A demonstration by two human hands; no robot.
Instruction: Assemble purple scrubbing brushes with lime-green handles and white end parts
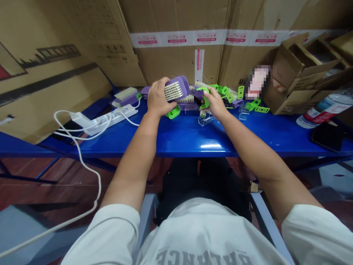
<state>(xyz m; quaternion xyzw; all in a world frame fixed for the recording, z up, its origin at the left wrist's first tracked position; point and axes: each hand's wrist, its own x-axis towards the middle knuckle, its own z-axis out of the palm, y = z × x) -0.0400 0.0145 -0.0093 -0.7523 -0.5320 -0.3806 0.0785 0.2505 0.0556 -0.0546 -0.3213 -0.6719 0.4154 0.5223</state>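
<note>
My left hand (157,98) is closed around a purple brush (177,88) with pale bristles, held above the blue table (187,138). My right hand (213,103) pinches a green plastic clip (204,98) just right of that brush. More purple brushes (127,95) and several green clips (256,106) lie along the back of the table. Another green clip (173,112) rests under my left hand. A small clear plastic piece (205,118) sits below my right hand.
A white power strip (110,119) with trailing cables lies at the left. Large cardboard boxes (176,40) wall the back; open cartons (300,70) stand at the right. A plastic bottle (325,108) and a dark phone (327,136) lie far right.
</note>
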